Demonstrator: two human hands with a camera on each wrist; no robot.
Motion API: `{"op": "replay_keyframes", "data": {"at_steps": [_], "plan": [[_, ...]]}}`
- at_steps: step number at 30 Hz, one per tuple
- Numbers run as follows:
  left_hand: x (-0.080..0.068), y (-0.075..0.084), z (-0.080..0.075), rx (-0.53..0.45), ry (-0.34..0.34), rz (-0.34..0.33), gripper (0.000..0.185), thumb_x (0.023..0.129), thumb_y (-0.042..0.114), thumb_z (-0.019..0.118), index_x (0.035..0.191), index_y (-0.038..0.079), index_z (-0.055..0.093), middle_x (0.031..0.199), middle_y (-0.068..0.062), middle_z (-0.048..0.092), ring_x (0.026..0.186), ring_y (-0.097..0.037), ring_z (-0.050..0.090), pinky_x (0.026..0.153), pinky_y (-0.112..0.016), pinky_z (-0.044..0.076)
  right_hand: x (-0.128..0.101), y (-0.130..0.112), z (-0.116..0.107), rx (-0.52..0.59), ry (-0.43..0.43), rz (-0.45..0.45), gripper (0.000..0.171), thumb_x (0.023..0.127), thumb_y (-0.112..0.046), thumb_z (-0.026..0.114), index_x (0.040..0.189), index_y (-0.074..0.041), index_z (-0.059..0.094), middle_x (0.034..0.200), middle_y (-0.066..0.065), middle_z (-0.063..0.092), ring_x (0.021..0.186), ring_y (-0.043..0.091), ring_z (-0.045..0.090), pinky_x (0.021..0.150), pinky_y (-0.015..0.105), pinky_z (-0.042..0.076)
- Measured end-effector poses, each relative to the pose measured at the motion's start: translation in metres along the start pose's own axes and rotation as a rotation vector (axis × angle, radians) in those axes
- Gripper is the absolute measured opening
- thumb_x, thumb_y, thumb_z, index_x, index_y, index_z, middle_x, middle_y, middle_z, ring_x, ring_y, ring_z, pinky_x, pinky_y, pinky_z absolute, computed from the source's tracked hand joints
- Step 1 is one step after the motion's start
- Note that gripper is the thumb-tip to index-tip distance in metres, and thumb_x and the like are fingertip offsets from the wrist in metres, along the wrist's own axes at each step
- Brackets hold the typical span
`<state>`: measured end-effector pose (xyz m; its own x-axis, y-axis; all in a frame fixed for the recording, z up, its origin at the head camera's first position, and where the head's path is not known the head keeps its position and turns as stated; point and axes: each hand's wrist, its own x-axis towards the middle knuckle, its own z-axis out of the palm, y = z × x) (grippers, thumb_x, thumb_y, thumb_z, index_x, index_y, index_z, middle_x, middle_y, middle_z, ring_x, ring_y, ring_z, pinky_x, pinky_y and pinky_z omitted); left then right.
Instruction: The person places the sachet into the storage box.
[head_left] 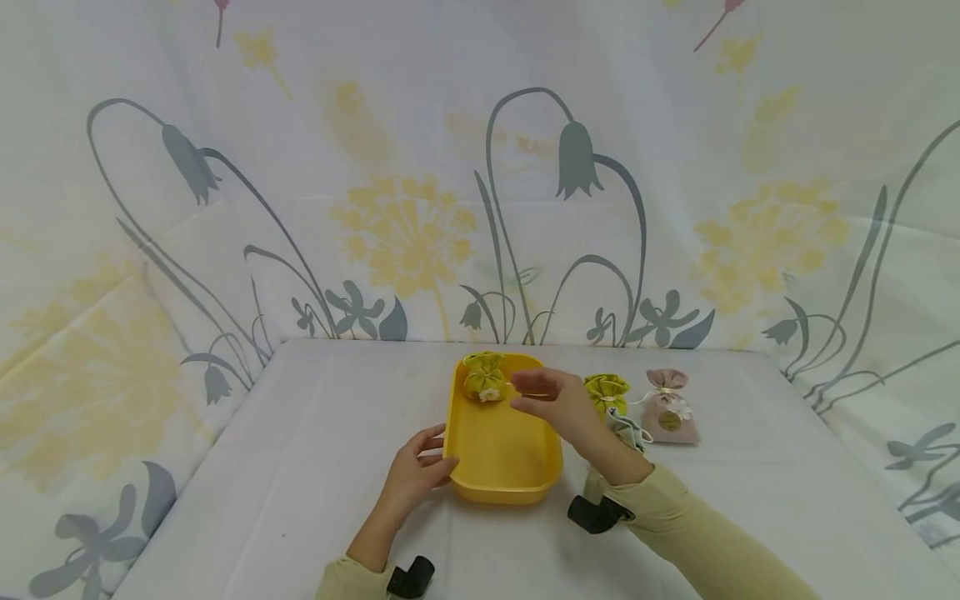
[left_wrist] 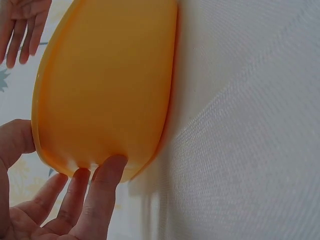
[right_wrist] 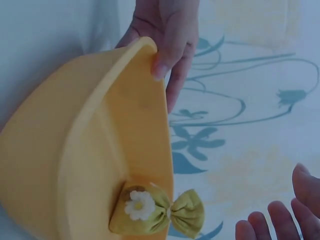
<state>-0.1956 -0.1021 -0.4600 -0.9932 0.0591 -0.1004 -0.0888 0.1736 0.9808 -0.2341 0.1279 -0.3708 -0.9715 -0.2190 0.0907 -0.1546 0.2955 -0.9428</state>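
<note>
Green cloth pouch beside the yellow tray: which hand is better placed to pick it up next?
Probably the right hand. It hovers open over the yellow plastic tray, next to the green drawstring cloth pouch on the table. The left hand holds the tray's near left rim.

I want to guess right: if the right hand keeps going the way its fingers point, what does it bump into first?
Probably the green pouch lying in the far end of the yellow tray. The right hand hovers open just beside it; how high above is unclear.
</note>
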Motion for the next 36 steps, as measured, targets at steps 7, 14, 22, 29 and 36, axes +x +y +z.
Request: {"op": "replay_keyframes", "data": {"at_steps": [7, 14, 22, 29, 36], "plan": [[0.001, -0.001, 0.000, 0.002, 0.005, 0.003, 0.057, 0.085, 0.015, 0.068, 0.136, 0.006, 0.044, 0.124, -0.018, 0.050, 0.102, -0.028, 0.058, 0.073, -0.033, 0.056, -0.026, 0.006, -0.008, -0.010, 0.035, -0.005, 0.035, 0.081, -0.012, 0.072, 0.114, -0.001, 0.063, 0.111, 0.012, 0.064, 0.099, 0.027, 0.062, 0.083, 0.030, 0.052], [0.002, -0.002, 0.001, 0.004, 0.013, 0.005, 0.056, 0.085, 0.015, 0.068, 0.136, 0.006, 0.045, 0.124, -0.018, 0.051, 0.102, -0.028, 0.058, 0.072, -0.033, 0.056, -0.050, 0.015, -0.022, -0.019, 0.071, -0.001, 0.035, 0.082, -0.011, 0.071, 0.114, 0.000, 0.062, 0.112, 0.016, 0.063, 0.102, 0.030, 0.060, 0.081, 0.026, 0.052], [0.002, -0.002, 0.001, 0.006, 0.012, 0.006, 0.057, 0.085, 0.016, 0.068, 0.136, 0.006, 0.045, 0.124, -0.018, 0.050, 0.103, -0.029, 0.058, 0.073, -0.033, 0.056, -0.073, 0.028, -0.041, -0.015, 0.106, -0.027, 0.038, 0.081, -0.017, 0.072, 0.114, -0.001, 0.062, 0.112, 0.014, 0.062, 0.100, 0.026, 0.061, 0.079, 0.023, 0.052], [0.001, 0.000, 0.001, 0.013, 0.019, 0.001, 0.056, 0.085, 0.015, 0.068, 0.135, 0.007, 0.046, 0.124, -0.018, 0.051, 0.103, -0.029, 0.058, 0.073, -0.033, 0.056, -0.089, 0.036, -0.055, -0.041, 0.153, -0.070, 0.036, 0.079, -0.013, 0.074, 0.110, 0.002, 0.064, 0.105, 0.014, 0.065, 0.090, 0.016, 0.065, 0.074, 0.023, 0.054], [0.001, -0.002, 0.001, 0.018, 0.018, 0.010, 0.056, 0.085, 0.016, 0.068, 0.135, 0.006, 0.046, 0.123, -0.018, 0.051, 0.102, -0.029, 0.058, 0.072, -0.033, 0.056, -0.103, 0.043, -0.070, -0.127, 0.228, -0.176, 0.033, 0.078, -0.008, 0.074, 0.107, 0.004, 0.065, 0.102, 0.018, 0.065, 0.090, 0.009, 0.063, 0.074, 0.019, 0.052]]}}
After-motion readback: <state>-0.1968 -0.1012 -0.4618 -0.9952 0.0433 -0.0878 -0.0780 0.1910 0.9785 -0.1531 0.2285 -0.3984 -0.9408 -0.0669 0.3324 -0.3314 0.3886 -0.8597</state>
